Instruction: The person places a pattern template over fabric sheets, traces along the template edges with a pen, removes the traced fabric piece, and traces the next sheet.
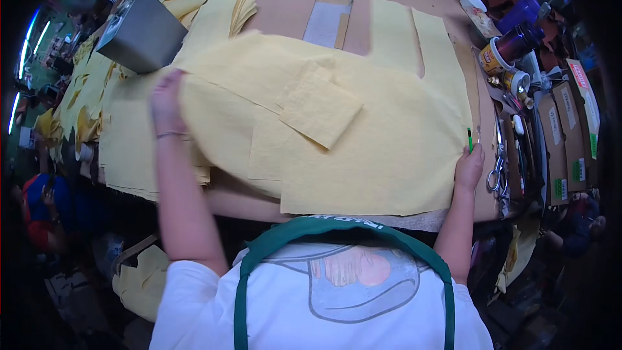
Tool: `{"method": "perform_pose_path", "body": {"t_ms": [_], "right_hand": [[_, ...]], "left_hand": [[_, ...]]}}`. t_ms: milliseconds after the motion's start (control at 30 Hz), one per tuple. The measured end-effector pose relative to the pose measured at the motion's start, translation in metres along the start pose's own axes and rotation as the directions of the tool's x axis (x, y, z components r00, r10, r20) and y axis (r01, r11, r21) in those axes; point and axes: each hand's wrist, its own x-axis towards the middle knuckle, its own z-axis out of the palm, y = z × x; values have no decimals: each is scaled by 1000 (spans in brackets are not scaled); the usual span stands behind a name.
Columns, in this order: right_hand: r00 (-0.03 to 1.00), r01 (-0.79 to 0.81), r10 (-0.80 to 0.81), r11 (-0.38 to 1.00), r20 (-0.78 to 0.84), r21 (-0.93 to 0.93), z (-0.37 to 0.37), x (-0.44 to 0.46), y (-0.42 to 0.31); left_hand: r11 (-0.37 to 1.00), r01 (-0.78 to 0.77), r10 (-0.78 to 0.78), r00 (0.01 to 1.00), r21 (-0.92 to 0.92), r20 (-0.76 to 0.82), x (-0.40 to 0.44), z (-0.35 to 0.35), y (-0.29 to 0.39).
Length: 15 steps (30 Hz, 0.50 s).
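Observation:
A large sheet of yellow fabric (389,155) lies across the table in front of me, with smaller folded yellow pieces (322,109) on top of it near the middle. My left hand (168,100), slightly blurred, is closed on the fabric's raised left edge, near a grey metal block (144,31). At the fabric's right edge is my right hand (470,167), its fingers closed round a green pencil (470,139) that points away from me.
Stacked yellow cloth (129,149) covers the table's left side. A flat rectangular template (328,21) lies at the back. Scissors (497,175), tubs (495,56) and cardboard boxes (565,123) line the right edge. Other people are at the left and right.

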Motion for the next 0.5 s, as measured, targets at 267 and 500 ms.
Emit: {"method": "perform_pose_path", "body": {"t_ms": [267, 500], "right_hand": [[999, 16, -20, 996, -37, -86, 5, 1, 8], [996, 67, -78, 977, -47, -201, 14, 5, 21]], "left_hand": [[818, -40, 127, 986, 574, -112, 201, -351, 117], [90, 27, 301, 952, 996, -53, 261, -613, 75]]}}
